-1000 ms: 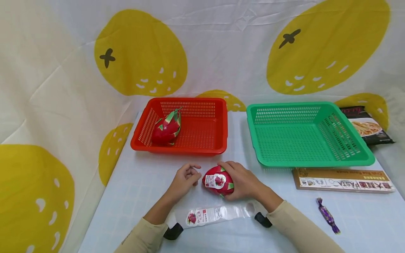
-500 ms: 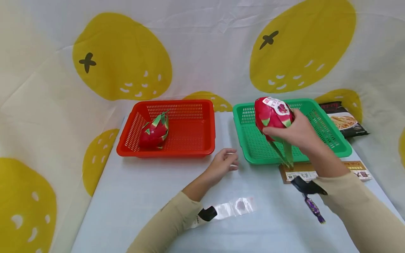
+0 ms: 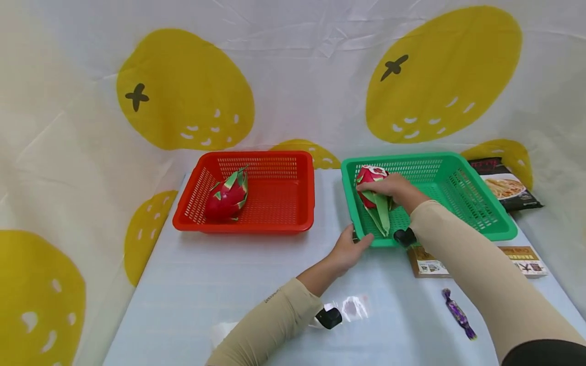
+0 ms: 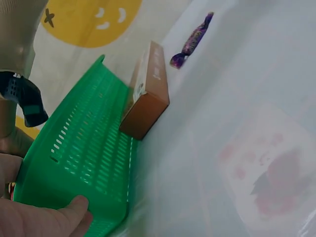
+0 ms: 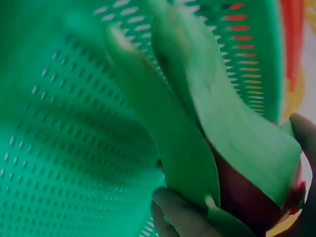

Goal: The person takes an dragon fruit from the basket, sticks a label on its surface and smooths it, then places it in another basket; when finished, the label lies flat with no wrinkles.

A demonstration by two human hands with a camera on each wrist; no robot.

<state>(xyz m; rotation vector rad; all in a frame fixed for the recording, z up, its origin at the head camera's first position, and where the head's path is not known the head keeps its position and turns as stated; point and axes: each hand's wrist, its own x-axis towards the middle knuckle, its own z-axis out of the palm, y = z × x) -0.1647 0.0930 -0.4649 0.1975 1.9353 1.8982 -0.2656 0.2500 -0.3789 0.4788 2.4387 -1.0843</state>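
Since the green basket [image 3: 430,174] might slide, our left hand [image 3: 346,251] grips its near-left corner while our right hand [image 3: 397,189] grasps a dragon fruit [image 3: 368,176] inside.

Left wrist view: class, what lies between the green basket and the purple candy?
A brown box lies between the green basket and purple candy, the left wrist view shows.

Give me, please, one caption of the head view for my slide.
Right grip holding a dragon fruit inside the green basket, left grip on the basket's near corner.
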